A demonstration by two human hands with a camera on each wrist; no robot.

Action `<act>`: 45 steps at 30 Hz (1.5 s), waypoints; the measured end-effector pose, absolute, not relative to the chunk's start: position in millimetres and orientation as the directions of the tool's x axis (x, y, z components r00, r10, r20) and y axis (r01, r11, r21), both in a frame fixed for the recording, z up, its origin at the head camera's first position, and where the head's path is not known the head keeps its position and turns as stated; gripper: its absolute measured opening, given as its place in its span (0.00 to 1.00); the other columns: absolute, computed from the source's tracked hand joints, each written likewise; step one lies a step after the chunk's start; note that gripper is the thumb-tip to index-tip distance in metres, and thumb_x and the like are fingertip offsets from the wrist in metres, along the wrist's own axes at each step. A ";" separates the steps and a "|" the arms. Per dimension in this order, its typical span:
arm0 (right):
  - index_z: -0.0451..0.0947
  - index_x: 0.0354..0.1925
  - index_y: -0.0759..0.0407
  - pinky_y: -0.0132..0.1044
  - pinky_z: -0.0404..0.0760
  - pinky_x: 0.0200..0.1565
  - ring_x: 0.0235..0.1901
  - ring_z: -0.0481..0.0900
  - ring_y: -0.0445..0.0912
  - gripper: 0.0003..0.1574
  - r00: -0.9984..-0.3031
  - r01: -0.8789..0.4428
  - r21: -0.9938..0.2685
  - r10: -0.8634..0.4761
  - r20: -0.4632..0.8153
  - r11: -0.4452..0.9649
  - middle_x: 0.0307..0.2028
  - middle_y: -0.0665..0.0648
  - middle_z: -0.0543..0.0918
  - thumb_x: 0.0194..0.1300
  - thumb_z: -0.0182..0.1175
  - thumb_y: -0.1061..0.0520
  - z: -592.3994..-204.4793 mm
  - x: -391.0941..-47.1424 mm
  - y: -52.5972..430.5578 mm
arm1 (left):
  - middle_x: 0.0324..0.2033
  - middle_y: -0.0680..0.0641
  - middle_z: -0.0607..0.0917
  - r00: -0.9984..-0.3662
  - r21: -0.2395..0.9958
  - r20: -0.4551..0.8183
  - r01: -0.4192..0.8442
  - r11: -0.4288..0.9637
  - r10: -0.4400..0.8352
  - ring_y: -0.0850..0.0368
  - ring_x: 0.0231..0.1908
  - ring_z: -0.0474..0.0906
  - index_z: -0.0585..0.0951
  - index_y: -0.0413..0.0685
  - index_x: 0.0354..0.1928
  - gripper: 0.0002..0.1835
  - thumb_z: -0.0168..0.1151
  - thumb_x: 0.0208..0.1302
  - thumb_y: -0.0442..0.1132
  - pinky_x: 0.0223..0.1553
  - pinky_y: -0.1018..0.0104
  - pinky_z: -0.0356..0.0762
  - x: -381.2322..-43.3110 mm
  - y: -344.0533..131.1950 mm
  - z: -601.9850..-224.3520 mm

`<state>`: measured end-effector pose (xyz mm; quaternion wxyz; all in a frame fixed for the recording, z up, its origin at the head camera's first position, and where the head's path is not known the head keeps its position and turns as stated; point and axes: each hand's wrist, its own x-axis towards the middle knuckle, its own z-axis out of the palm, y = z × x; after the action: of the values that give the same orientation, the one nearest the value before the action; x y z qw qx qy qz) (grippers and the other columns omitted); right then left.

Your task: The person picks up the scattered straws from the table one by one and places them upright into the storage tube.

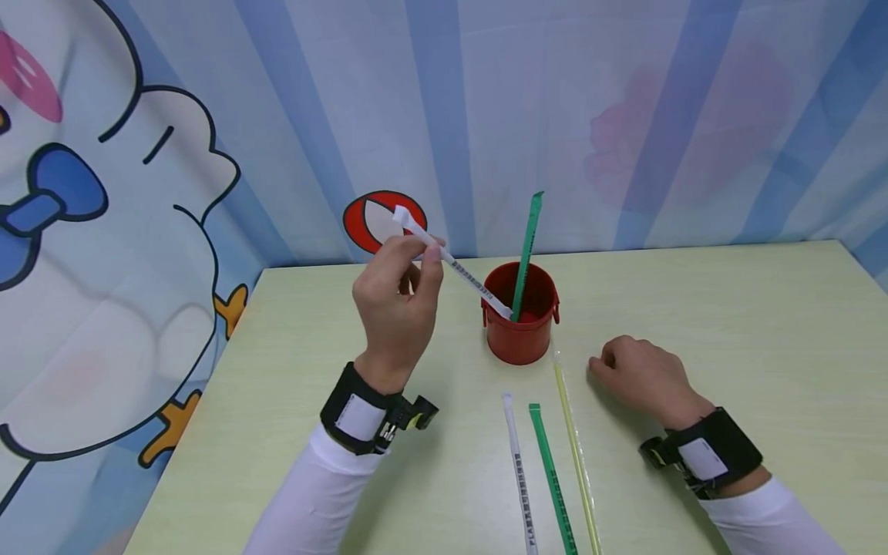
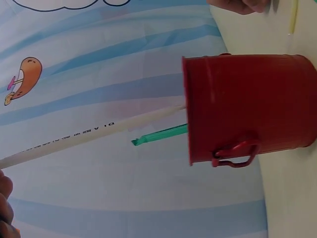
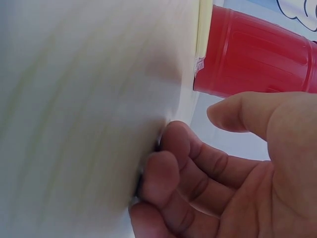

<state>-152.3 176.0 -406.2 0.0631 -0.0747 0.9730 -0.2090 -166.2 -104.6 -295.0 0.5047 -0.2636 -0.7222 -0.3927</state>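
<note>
My left hand (image 1: 401,308) pinches a white paper-wrapped straw (image 1: 454,264) near its upper end. The straw slants down to the right, and its lower tip is at the mouth of a small red bucket (image 1: 519,341). Inside the bucket leans a green-wrapped straw (image 1: 529,250), its top above the rim. In the left wrist view, the white straw (image 2: 94,134) meets the rim beside the green one (image 2: 161,135). To the right of the bucket, my right hand (image 1: 641,378) rests on the table with fingers loosely curled, holding nothing; the right wrist view shows its bent fingers (image 3: 163,178).
In front of the bucket lie another white-wrapped straw (image 1: 520,478), another green-wrapped straw (image 1: 552,478) and a yellow straw (image 1: 576,455) in clear wrap, side by side. The pale wooden table (image 1: 763,324) ends at a blue striped cartoon curtain (image 1: 541,116).
</note>
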 end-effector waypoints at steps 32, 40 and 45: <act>0.74 0.21 0.56 0.37 0.60 0.20 0.17 0.65 0.45 0.18 -0.979 -0.108 -0.420 -0.170 -0.113 0.901 0.14 0.51 0.66 0.63 0.52 0.49 -405.6 -151.1 173.4 | 0.29 0.54 0.82 -0.760 0.335 0.604 0.516 0.788 0.240 0.65 0.22 0.67 0.82 0.50 0.35 0.11 0.55 0.63 0.47 0.19 0.72 0.66 -170.0 -94.4 -333.2; 0.74 0.21 0.56 0.37 0.60 0.20 0.17 0.66 0.45 0.18 -0.979 -0.107 -0.421 -0.168 -0.111 0.901 0.14 0.52 0.66 0.63 0.52 0.50 -406.4 -151.0 174.5 | 0.31 0.54 0.83 -0.810 0.366 0.538 0.474 0.801 0.233 0.65 0.22 0.68 0.83 0.51 0.39 0.13 0.58 0.61 0.49 0.19 0.72 0.67 -168.5 -95.9 -335.4; 0.74 0.21 0.56 0.37 0.61 0.21 0.17 0.66 0.45 0.18 -0.979 -0.106 -0.417 -0.168 -0.114 0.903 0.14 0.52 0.67 0.63 0.52 0.49 -406.0 -151.1 174.4 | 0.33 0.54 0.84 -0.827 0.379 0.505 0.469 0.798 0.247 0.64 0.21 0.68 0.84 0.51 0.40 0.14 0.59 0.60 0.51 0.20 0.71 0.67 -167.5 -98.4 -338.3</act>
<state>-151.1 174.4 -406.0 0.0736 -0.0704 0.9726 -0.2092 -167.5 -98.4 -338.3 0.2209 -0.1941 -0.9220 -0.2519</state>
